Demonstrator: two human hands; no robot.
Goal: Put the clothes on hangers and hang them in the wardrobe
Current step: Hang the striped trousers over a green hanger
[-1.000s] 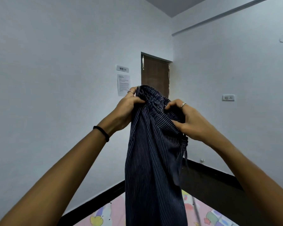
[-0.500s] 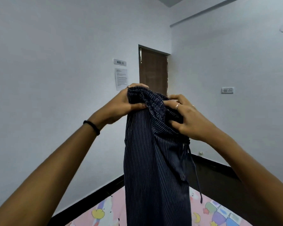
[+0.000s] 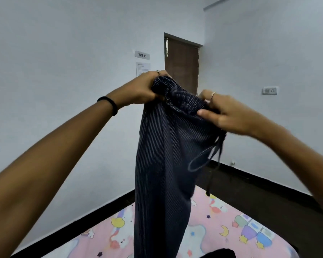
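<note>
I hold up dark navy pinstriped trousers by their gathered elastic waistband, with the legs hanging straight down over the bed. My left hand grips the left end of the waistband. My right hand pinches the right end, slightly lower. A drawstring dangles below my right hand. No hanger or wardrobe is in view.
A bed with a pink cartoon-print sheet lies below the trousers. A dark garment shows at the bottom edge. White walls meet at a brown door; a dark skirting runs along the floor. A wall socket is on the right.
My hands have drawn apart, spreading the waistband wider. The right hand has dropped a little and the drawstring swings out. The view has tilted down, showing more of the bed.
</note>
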